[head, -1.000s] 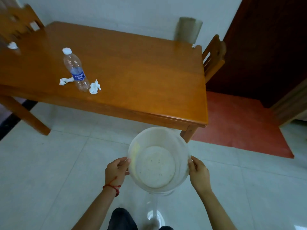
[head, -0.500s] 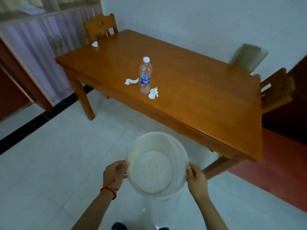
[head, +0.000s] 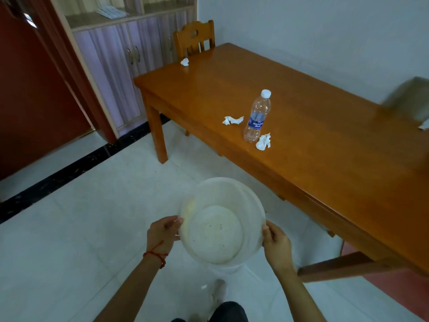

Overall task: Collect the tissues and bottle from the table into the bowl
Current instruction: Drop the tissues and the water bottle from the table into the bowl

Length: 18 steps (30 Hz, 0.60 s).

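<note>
I hold a white translucent bowl (head: 251, 205) over the floor, my left hand (head: 162, 234) gripping its left rim and my right hand (head: 276, 246) its right rim. Nothing lies inside it. On the wooden table (head: 325, 147) a clear plastic bottle (head: 257, 117) with a white cap and blue label stands upright near the front edge. One crumpled tissue (head: 232, 120) lies just left of the bottle, another tissue (head: 263, 142) at its base on the right. A third tissue (head: 185, 62) sits at the far left corner, and a fourth tissue (head: 424, 125) at the right edge of view.
A wooden chair (head: 194, 39) stands at the table's far end. A cabinet with curtained doors (head: 120, 66) lines the left wall beside a red door (head: 34, 89). A blurred grey object (head: 411, 101) stands by the wall. Pale floor tiles (head: 81, 217) spread between me and the table.
The view has swung left and nearer along the table; the bottle and tissues now sit to the upper right of the bowl. Both hands keep their grip on the bowl.
</note>
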{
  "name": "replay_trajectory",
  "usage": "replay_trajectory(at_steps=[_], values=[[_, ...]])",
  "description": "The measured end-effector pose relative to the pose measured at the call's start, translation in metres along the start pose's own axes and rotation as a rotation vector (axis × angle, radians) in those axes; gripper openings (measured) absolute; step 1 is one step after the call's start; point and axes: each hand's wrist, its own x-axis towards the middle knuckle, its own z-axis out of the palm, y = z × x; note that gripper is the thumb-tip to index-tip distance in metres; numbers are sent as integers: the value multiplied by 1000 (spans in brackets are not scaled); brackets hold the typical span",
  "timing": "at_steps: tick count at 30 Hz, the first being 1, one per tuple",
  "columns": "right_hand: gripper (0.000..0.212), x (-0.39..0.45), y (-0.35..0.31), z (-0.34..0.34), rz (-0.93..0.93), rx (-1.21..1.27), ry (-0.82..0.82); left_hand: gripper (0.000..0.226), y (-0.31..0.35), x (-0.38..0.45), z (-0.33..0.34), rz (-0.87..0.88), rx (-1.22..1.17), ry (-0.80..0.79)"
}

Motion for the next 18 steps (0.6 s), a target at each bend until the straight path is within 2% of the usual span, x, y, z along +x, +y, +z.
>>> replay_trajectory(at_steps=[18], values=[[28,149,-25,54,60,-13,-35,23,40,159,24,-68,58,-31]])
